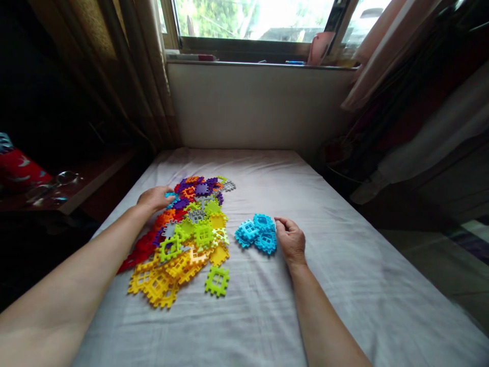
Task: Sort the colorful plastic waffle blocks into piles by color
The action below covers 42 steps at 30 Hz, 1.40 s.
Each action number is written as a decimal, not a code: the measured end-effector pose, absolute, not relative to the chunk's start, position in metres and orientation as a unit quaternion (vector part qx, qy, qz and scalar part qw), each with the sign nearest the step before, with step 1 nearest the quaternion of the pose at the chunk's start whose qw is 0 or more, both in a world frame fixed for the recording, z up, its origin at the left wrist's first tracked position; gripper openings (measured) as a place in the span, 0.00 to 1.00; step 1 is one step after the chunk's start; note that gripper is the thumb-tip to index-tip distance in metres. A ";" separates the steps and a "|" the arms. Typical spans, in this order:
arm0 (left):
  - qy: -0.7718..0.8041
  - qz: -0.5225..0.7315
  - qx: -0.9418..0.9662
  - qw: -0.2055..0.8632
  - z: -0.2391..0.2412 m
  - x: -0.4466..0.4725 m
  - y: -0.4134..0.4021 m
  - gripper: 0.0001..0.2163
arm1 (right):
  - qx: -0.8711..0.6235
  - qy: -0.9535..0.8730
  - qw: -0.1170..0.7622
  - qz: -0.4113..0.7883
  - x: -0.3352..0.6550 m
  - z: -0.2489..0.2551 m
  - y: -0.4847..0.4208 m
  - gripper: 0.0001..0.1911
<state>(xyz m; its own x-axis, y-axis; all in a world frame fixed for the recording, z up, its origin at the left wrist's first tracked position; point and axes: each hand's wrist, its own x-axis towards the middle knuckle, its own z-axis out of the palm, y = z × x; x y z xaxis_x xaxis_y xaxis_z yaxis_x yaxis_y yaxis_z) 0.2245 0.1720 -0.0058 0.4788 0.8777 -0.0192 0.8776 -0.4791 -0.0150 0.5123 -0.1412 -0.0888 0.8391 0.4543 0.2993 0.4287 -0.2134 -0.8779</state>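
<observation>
Red with pale marks, a bundle (23,168) rests at far left on a dark side table (72,204), with glasses (68,177) just beside it, perhaps kept there so the bed (344,285) serves as a broad, flat work surface. From that side the left hand (155,199) reaches over to the far left edge of a mixed pile (191,229) of plastic pieces. Its fingertips meet at 1 light blue piece (170,195); whether they are clamped on it or only touching, I cannot tell. Reaching in from the side probably avoids stirring the heap.

Within the pile, red pieces (141,250) lie to the left and yellow pieces (160,285) nearest the person, with lime and purple farther in; the overlap suggests loose heaping, though like colours tend to sit together. Just right of it, 1 green piece (217,281) lies flat on its own.

Farther right, blue pieces (266,240) sit in 3 touching groups, set apart from the pile, likely so that the colour stays distinct. At their right edge is the right hand (292,239), fingers curled inward, seemingly steadying the group; its grip is hidden, so I cannot tell if it is closed on anything.
</observation>
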 end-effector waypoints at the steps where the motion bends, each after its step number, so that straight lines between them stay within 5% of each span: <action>1: -0.513 0.022 -0.858 -0.002 -0.010 0.223 0.176 0.20 | -0.780 -0.284 0.558 0.011 0.512 -0.089 -0.141 0.22; 16: -0.489 0.064 -0.870 0.015 -0.010 0.192 0.163 0.17 | -0.782 -0.286 0.553 0.014 0.515 -0.092 -0.141 0.22; 25: -0.517 -0.052 -0.854 0.038 0.013 0.201 0.139 0.20 | -0.778 -0.289 0.558 0.009 0.515 -0.093 -0.140 0.22; 30: -0.334 -0.176 -0.924 -0.050 0.022 0.259 0.080 0.18 | -0.780 -0.284 0.557 0.012 0.515 -0.092 -0.139 0.22; 42: -0.068 -0.163 -0.981 0.075 -0.018 0.338 -0.023 0.09 | -0.779 -0.272 0.565 0.025 0.512 -0.085 -0.139 0.19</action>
